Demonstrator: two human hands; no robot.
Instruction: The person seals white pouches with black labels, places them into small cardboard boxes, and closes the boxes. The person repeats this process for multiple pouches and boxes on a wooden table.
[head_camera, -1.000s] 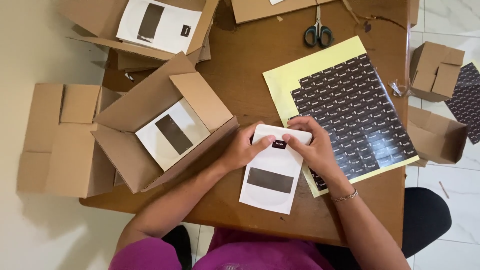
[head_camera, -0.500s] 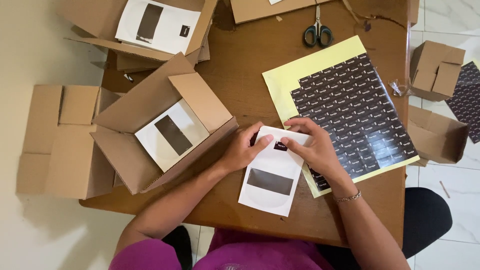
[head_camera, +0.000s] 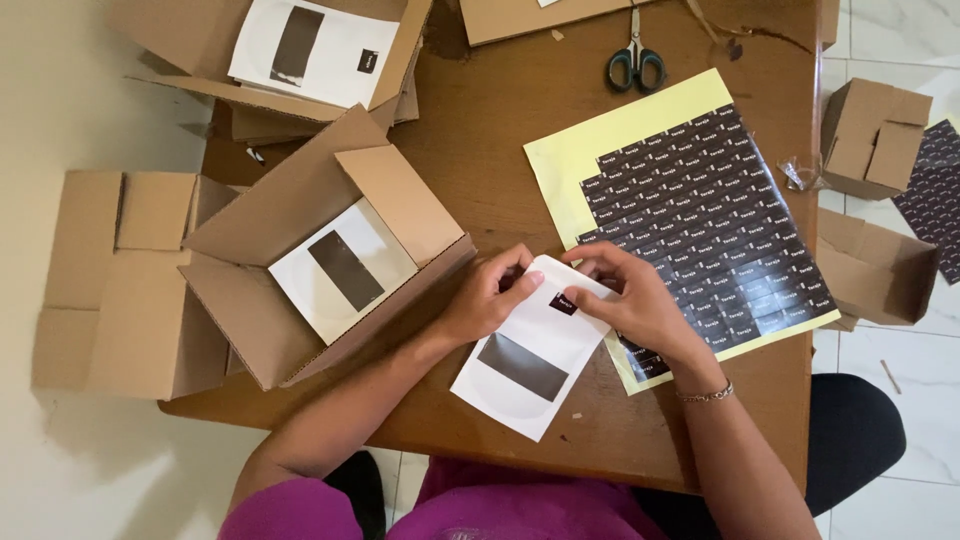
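A white sleeve (head_camera: 525, 360) with a dark rectangular window lies tilted on the brown table (head_camera: 500, 140) near its front edge. My left hand (head_camera: 485, 297) grips its upper left edge. My right hand (head_camera: 632, 300) holds the upper right corner, with a small black sticker (head_camera: 563, 303) on the sleeve just beside its fingers. A yellow backing sheet (head_camera: 610, 135) covered with rows of small black stickers lies under and behind my right hand.
An open cardboard box (head_camera: 300, 250) with a white sleeve inside sits left of my hands. Another open box with a sleeve (head_camera: 310, 45) is at the back left. Scissors (head_camera: 636, 62) lie at the back. Empty cartons stand at left (head_camera: 120, 280) and right (head_camera: 875, 135).
The white sleeve has turned and tilted, its lower end swinging left. Both hands shifted slightly with it, still on its upper edge.
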